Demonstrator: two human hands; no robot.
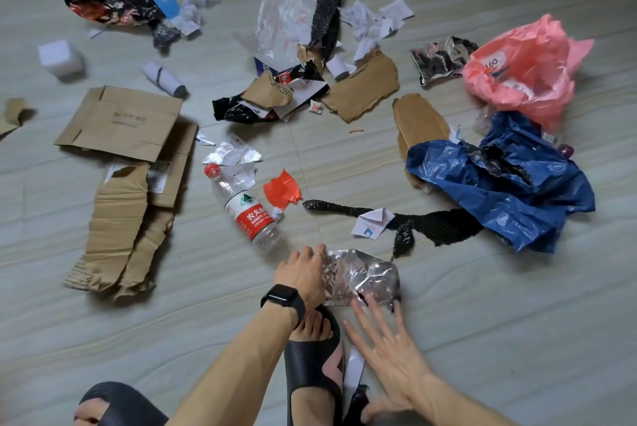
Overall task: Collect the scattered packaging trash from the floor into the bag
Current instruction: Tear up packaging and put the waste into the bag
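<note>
Gripping the left edge of a crumpled foil wrapper (362, 279), the left hand (303, 274) is seen with fingers curled onto it; a dark watch (284, 300) is worn on that wrist. The right hand (389, 353) is held flat with fingers spread, its fingertips (358, 305) at the wrapper's near edge, nothing clamped. The wrapper lies on the floor (517, 339) just beyond a sandalled foot (315, 356). Beyond the wrapper to the left a bottle (246, 208) lies on its side. Beyond it to the right a blue bag (510, 181) is noted, with a pink bag (524, 70) farther off. Cardboard (120, 122) lies far left of the wrapper.
</note>
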